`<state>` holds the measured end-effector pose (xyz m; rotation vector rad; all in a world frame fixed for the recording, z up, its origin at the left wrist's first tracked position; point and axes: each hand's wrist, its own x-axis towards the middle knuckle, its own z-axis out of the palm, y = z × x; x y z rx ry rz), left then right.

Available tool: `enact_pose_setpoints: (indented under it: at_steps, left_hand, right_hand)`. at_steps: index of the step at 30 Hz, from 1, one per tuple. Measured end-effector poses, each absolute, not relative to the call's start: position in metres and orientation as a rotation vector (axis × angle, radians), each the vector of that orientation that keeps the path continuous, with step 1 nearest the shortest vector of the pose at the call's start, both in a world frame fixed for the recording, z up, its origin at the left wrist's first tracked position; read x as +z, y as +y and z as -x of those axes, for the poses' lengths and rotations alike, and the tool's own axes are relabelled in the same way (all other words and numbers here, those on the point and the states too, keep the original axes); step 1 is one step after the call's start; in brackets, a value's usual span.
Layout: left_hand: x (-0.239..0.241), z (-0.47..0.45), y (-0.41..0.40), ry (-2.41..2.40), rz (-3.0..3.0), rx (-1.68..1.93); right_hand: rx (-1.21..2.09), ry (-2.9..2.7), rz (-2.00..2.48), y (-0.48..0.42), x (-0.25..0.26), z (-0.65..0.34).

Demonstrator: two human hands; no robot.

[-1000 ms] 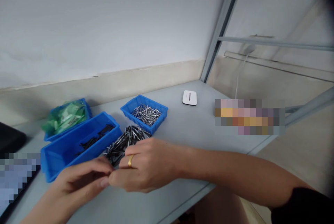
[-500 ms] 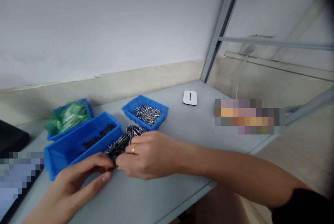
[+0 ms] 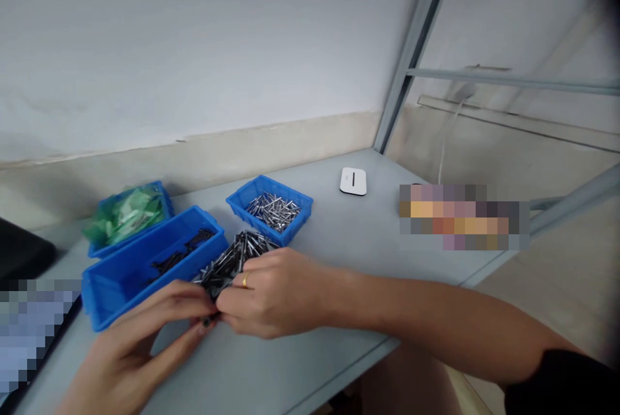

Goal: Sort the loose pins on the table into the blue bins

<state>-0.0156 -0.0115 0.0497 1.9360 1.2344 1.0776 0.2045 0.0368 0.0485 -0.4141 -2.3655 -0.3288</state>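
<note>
I log the operator's outfit through the head camera. Right grip (image 3: 276, 295): bare, fitted with one ring (image 3: 245, 281) on a finger; the ring is gold-coloured, a narrow, plain band. Right forearm (image 3: 387, 302): uncovered from the wrist to near the elbow. Right sleeve (image 3: 557, 383): black and uniformly dark, with a slightly curved hem near the elbow; I see only its lower part. Left grip (image 3: 128, 354): bare down to the lower edge of my view
</note>
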Motion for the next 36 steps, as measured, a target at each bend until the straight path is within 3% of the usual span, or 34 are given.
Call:
enact_pose_setpoints:
  at_steps: [12,25,36]
  left_hand:
    - [0.055,0.028,0.003,1.236,-2.082,0.742]
    - [0.062,0.014,0.001,1.248,-1.917,0.904]
    - [0.046,0.019,0.010,1.103,-1.596,0.680]
  right_hand:
    - [-0.342,-2.160,0.353,0.040,0.054,-0.208]
    - [-0.307,-2.444,0.434,0.040,0.050,-0.214]
    - [-0.301,-2.387,0.324,0.039,0.050,-0.211]
